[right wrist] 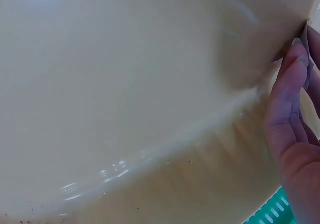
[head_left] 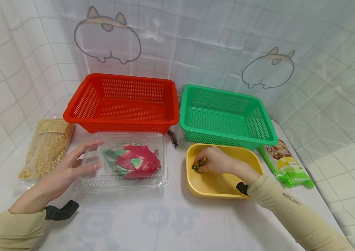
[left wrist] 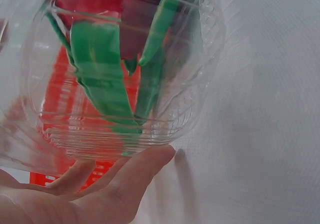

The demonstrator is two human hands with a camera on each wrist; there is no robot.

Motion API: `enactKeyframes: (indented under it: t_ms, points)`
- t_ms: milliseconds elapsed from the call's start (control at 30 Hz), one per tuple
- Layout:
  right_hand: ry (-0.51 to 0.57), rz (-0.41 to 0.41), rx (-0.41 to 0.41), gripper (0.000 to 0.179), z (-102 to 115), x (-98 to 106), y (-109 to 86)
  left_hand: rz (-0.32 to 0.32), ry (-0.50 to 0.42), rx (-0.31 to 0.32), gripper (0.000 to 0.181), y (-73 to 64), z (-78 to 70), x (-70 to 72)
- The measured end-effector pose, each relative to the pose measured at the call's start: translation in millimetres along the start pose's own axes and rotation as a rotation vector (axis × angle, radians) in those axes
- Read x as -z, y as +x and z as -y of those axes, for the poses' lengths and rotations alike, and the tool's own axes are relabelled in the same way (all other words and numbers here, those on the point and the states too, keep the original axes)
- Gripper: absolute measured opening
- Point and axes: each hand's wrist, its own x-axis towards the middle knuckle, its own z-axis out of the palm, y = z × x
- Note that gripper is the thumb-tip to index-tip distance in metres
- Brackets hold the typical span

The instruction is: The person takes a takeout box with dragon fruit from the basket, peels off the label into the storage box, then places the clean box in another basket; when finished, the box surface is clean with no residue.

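Note:
My right hand (head_left: 216, 161) reaches inside the yellow basin (head_left: 224, 186) at its left end. Its fingertips pinch a small dark packet with yellow and green print (head_left: 197, 166); the right wrist view shows only a dark edge of it between the fingers. At the left side of a clear plastic box (head_left: 164, 164), my left hand (head_left: 67, 170) has its fingers and thumb spread, the fingertips right at the box wall in the left wrist view. Inside that closed box lies a pink dragon fruit (head_left: 144, 162) with green scales (left wrist: 100, 69).
Behind stand a red basket (head_left: 121, 122) and a green basket (head_left: 224, 139). A dark wrapped candy (head_left: 172, 138) lies between them. On the left is a bag of tan grains (head_left: 44, 150), and on the right a green food packet (head_left: 285, 162).

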Motion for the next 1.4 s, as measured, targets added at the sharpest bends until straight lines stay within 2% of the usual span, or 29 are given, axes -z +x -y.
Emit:
enactKeyframes:
  t_ms: [167, 367, 567, 967, 1400]
  points:
    - [-0.016, -0.009, -0.002, 0.023, 2.4, -1.1, 0.0, 0.002, 0.03, 0.016, 0.066, -0.2, -0.1, 0.8]
    - [-0.043, -0.008, -0.006, 0.022, 3.6, -1.8, -0.1, 0.003, -0.016, 0.004, 0.066, 0.3, 0.0, -0.1]
    - [-0.078, -0.008, 0.002, 0.022, 5.7, -0.9, -1.3, 0.0, -0.005, -0.003, 0.066, 0.2, -1.2, -0.6]
    - [-0.089, 0.056, -0.119, 0.023, 7.2, 6.4, -2.7, 0.0, -0.016, -0.001, 0.066, -0.4, -3.6, -1.2]
    - [-0.018, 0.07, -0.08, 0.021, -3.1, 9.0, -9.3, 0.003, -0.018, 0.008, 0.067, -0.3, -2.4, -0.1]
